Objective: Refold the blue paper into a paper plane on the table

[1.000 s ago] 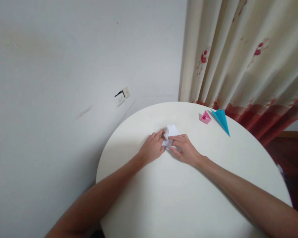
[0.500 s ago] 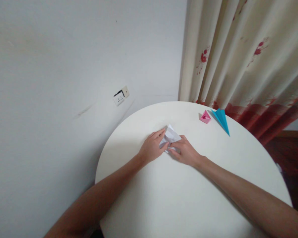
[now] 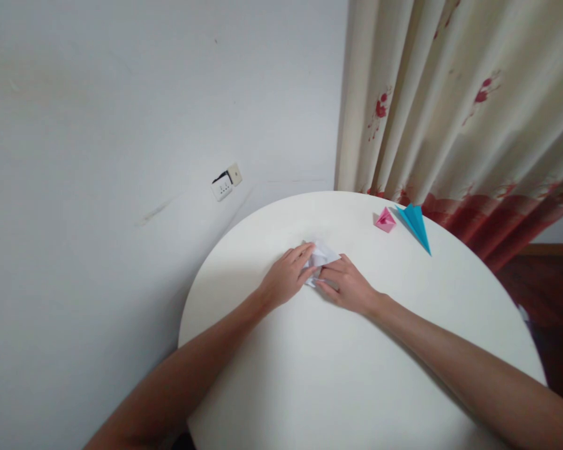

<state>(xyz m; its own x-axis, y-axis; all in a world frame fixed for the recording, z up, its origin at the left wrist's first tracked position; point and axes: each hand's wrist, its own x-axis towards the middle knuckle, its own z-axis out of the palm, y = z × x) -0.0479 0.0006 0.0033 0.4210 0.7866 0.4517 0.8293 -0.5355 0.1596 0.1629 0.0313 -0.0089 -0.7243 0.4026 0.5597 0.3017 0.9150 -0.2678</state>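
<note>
Pressing down on a small piece of white folded paper [image 3: 322, 257], both hands met near the middle of the far half of a round white table [image 3: 338, 375]. Paper lay flat or nearly flat on the tabletop, partly hidden under the fingers; visible part was a creased, roughly triangular flap with pale grey shadows along the folds, one corner pointing away from the person. Left hand [image 3: 285, 278] rested on the paper's left edge, fingers held together and stretched forward, tips on the sheet. Right hand [image 3: 348, 284] lay on the near right side, forefinger and thumb drawn together at the paper's lower edge, pinching or pinning it; could not tell which. Other right fingers curled loosely. Both forearms bare, reaching in from the near edge.

Tabletop plain, matte, off-white. Well apart from the hands, toward the far right rim, sat a small pink folded paper shape [image 3: 385, 220], and just beside it a blue paper plane [image 3: 416, 225], nose pointing toward the near right. The two were close; touching or not, unclear.

Behind the table, a bare pale wall with a white wall socket [image 3: 226, 183] set at an angle in view. To the right hung a cream curtain [image 3: 450, 106] with red flower print and a red lower band. Dark wooden floor [image 3: 551, 300] showed at far right.
</note>
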